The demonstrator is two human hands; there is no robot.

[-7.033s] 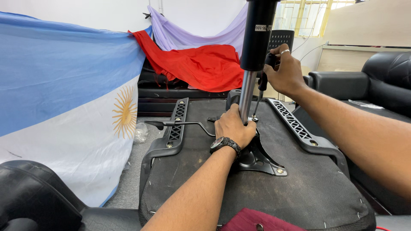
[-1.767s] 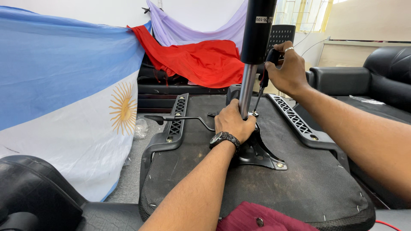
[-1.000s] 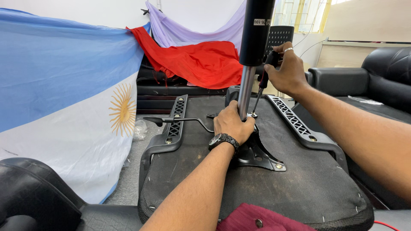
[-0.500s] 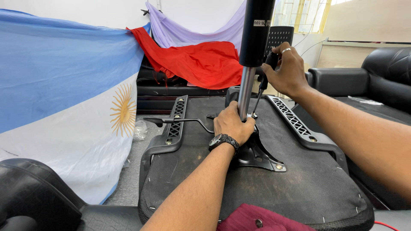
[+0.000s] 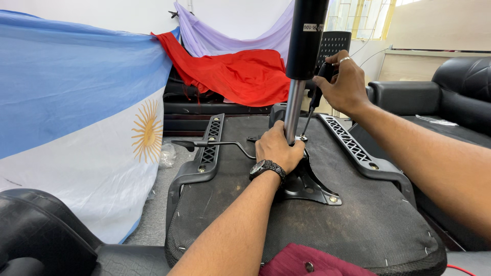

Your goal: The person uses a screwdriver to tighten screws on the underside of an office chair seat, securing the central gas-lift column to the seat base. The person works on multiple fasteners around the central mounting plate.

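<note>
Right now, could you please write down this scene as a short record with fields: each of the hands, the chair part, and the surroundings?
left hand: left hand, with a wristwatch, grips the base of the gas cylinder
right hand: right hand holds a screwdriver, tip down at the metal plate
chair part: upturned seat, underside up, with black armrest brackets on both sides and a lever sticking out
surroundings: blue and white flag, red cloth, black sofa
</note>
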